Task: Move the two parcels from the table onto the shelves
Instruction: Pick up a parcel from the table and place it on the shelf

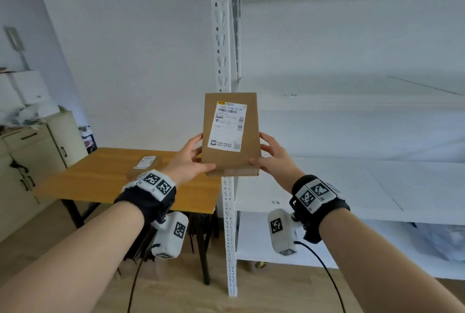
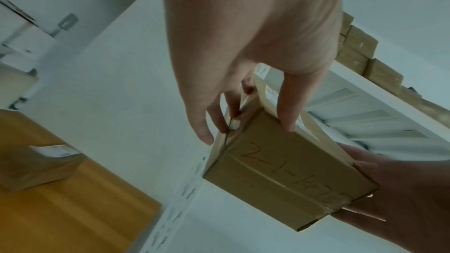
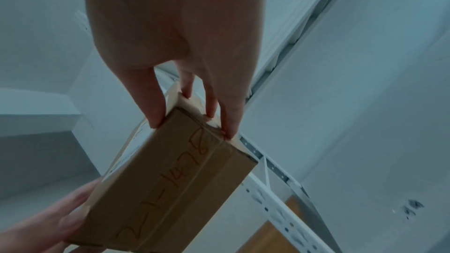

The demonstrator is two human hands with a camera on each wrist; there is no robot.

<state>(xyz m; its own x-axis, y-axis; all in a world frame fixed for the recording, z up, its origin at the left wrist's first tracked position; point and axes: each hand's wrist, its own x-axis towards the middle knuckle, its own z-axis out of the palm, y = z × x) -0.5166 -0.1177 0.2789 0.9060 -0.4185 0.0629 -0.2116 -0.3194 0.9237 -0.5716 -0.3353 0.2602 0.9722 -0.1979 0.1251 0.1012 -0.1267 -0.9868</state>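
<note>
Shelves [image 1: 352,187]: white metal rack filling the head view from 12 to 4 o'clock. Its slotted corner post [image 1: 222,36] runs top to bottom through centre frame. The white shelf board at 3 o'clock shows bare surface across its width; the next board up leaves a tall gap above it. On the left wrist view a row of brown boxes [image 2: 360,49] sits on top of the rack at 1 o'clock.

Table [image 1: 100,174]: wooden top at 8 to 9 o'clock, its right edge close beside the post. Cream cabinet [image 1: 37,156] further out at 9 o'clock.

Both forearms reach forward and up, wrists level, palms turned inward toward each other. Left hand [image 1: 187,159] grips the lower left edge of the held parcel [image 1: 231,136], thumb laid over the front face, fingers [image 2: 207,122] curled round the side. Right hand [image 1: 273,156] grips the lower right edge the same way, thumb in front, fingers [image 3: 212,107] on the side.

Held parcel: brown cardboard, white shipping label facing the camera, long side upright, raised in front of the post at centre frame, clear of table and shelf boards. Handwritten red marks on its bottom face.

Second parcel [image 1: 146,165]: lies flat on the table at 8 o'clock from the held one, just behind the left wrist, untouched.
</note>
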